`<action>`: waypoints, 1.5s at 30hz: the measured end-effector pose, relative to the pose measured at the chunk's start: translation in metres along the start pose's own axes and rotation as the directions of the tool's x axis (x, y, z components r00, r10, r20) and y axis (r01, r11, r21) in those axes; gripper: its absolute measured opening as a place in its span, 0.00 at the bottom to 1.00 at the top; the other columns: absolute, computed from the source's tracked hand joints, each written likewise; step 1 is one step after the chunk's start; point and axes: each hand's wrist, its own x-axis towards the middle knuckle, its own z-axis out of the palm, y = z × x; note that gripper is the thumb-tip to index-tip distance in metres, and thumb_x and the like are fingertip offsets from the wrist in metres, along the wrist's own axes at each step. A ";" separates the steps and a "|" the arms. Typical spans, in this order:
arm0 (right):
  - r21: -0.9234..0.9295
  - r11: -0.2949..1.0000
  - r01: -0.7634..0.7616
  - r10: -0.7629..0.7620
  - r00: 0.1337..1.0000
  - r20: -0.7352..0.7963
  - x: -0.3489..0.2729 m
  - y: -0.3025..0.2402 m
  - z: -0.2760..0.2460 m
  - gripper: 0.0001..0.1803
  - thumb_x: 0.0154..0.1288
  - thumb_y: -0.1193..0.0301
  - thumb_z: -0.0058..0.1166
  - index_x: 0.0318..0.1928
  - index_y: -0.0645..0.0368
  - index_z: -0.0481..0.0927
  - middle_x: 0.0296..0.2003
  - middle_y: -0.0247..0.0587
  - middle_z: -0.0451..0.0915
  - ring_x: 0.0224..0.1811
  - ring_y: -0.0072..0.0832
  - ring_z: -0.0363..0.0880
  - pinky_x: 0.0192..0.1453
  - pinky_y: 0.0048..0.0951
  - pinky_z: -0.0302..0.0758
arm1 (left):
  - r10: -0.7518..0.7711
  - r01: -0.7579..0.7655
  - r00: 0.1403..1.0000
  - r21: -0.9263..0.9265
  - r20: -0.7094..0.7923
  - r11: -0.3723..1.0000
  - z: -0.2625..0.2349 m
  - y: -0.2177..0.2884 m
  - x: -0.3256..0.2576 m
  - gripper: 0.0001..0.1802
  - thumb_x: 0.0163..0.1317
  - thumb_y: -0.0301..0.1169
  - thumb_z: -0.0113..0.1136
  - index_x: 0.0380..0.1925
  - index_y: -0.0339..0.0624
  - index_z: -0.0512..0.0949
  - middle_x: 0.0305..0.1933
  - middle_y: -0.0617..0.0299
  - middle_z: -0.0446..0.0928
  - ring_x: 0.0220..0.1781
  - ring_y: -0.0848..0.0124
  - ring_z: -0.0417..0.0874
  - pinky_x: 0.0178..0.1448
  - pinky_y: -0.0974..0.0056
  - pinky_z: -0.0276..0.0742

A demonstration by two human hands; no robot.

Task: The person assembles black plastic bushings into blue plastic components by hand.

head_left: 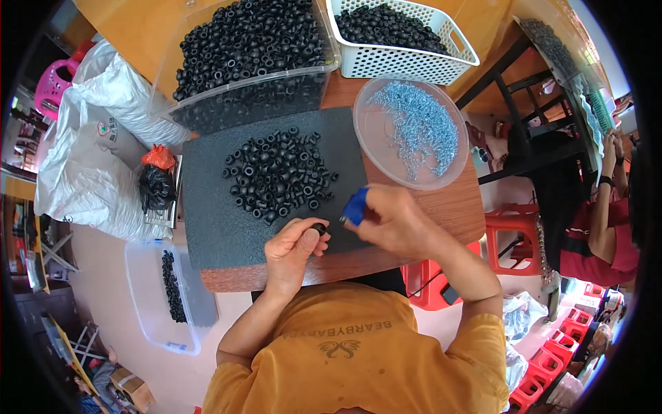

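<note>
My left hand [293, 252] pinches a small black round hollow part [318, 228] between thumb and fingers, above the near edge of a dark grey mat [207, 179]. Just to its right, my right hand [393, 221] is closed, fingertips pointing at that part. A blue wrap [356, 206] covers a fingertip of the right hand. A tiny shiny bit shows at that tip, too small to name. Beyond both hands, a loose pile of similar black parts [279, 172] lies on the mat. A round clear tray [365, 131] of small blue-silver pieces [420, 127] stands to the right.
A clear bin [255, 93] and a white perforated basket [407, 65], both full of black parts, stand at the back. White sacks [89, 172] are at the left. A clear box [152, 303] sits on the floor. Red stools [514, 241] and another person [600, 234] are at the right.
</note>
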 end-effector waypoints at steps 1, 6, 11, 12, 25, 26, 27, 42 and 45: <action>0.002 1.000 -0.002 0.002 1.000 0.000 -0.001 -0.001 0.005 0.08 0.52 0.74 0.59 0.26 0.65 0.74 0.25 0.54 0.75 0.28 0.51 0.76 0.30 0.41 0.71 | 0.056 -0.055 0.998 0.134 0.001 0.989 0.002 0.003 -0.001 0.12 0.64 0.30 0.58 0.43 0.32 0.79 0.35 0.60 0.77 0.31 0.76 0.78 0.33 0.74 0.74; 0.090 0.979 -0.181 0.165 0.974 0.158 0.001 -0.010 0.015 0.07 0.52 0.75 0.59 0.28 0.66 0.75 0.24 0.56 0.77 0.28 0.51 0.77 0.30 0.40 0.72 | 0.271 -0.270 0.961 0.437 0.060 0.858 0.002 0.005 -0.007 0.11 0.64 0.28 0.57 0.41 0.31 0.78 0.32 0.59 0.76 0.31 0.74 0.77 0.35 0.73 0.72; 0.136 0.962 -0.237 0.208 0.957 0.200 -0.001 -0.007 0.022 0.08 0.54 0.74 0.61 0.28 0.66 0.76 0.22 0.51 0.77 0.24 0.35 0.77 0.29 0.34 0.72 | 0.471 -0.463 0.859 0.696 0.201 0.549 0.002 0.010 -0.008 0.08 0.58 0.23 0.60 0.37 0.34 0.78 0.29 0.54 0.75 0.28 0.61 0.76 0.31 0.64 0.71; 0.224 0.936 -0.270 0.231 0.955 0.185 -0.003 -0.004 0.024 0.09 0.54 0.73 0.62 0.28 0.66 0.77 0.21 0.47 0.77 0.23 0.28 0.76 0.29 0.32 0.71 | 0.470 -0.461 0.860 0.696 0.197 0.550 0.001 0.010 -0.009 0.08 0.58 0.23 0.60 0.37 0.34 0.78 0.29 0.54 0.75 0.28 0.61 0.76 0.31 0.64 0.71; 0.516 0.749 -0.415 0.395 0.905 0.155 -0.011 0.011 0.046 0.11 0.54 0.71 0.67 0.30 0.63 0.78 0.21 0.30 0.76 0.24 0.11 0.69 0.24 0.17 0.66 | 0.303 -0.312 0.948 0.468 0.096 0.827 -0.001 0.003 -0.013 0.12 0.64 0.29 0.57 0.42 0.31 0.77 0.35 0.59 0.76 0.29 0.74 0.78 0.33 0.73 0.75; 0.519 0.761 -0.390 0.396 0.912 0.105 -0.012 0.011 0.048 0.11 0.54 0.71 0.67 0.29 0.63 0.77 0.21 0.29 0.76 0.24 0.11 0.69 0.24 0.17 0.66 | 0.244 -0.255 0.967 0.347 0.078 0.902 0.000 0.004 -0.012 0.12 0.65 0.29 0.56 0.44 0.32 0.77 0.36 0.59 0.77 0.30 0.75 0.78 0.34 0.73 0.75; 0.521 0.772 -0.364 0.395 0.917 0.054 -0.013 0.011 0.050 0.12 0.53 0.71 0.68 0.29 0.63 0.77 0.21 0.29 0.76 0.24 0.11 0.69 0.25 0.17 0.66 | 0.246 -0.258 0.966 0.346 0.079 0.902 0.001 0.003 -0.013 0.12 0.65 0.29 0.56 0.44 0.32 0.77 0.36 0.59 0.77 0.30 0.75 0.78 0.34 0.73 0.75; -0.117 0.993 0.017 -0.064 0.906 -0.419 -0.010 0.029 0.055 0.07 0.50 0.81 0.61 0.28 0.63 0.75 0.27 0.40 0.76 0.29 0.35 0.75 0.29 0.33 0.71 | -0.050 0.038 0.997 -0.204 -0.053 0.978 -0.015 -0.007 -0.018 0.13 0.64 0.30 0.57 0.43 0.31 0.73 0.33 0.53 0.78 0.28 0.71 0.79 0.32 0.67 0.78; -0.284 0.940 0.191 -0.290 0.884 -0.367 0.004 0.029 0.065 0.09 0.46 0.81 0.60 0.27 0.62 0.73 0.28 0.46 0.73 0.29 0.44 0.71 0.28 0.38 0.70 | -0.061 0.043 0.995 -0.208 -0.081 0.977 -0.017 -0.004 -0.017 0.12 0.65 0.30 0.56 0.42 0.32 0.73 0.32 0.52 0.78 0.27 0.70 0.79 0.32 0.66 0.78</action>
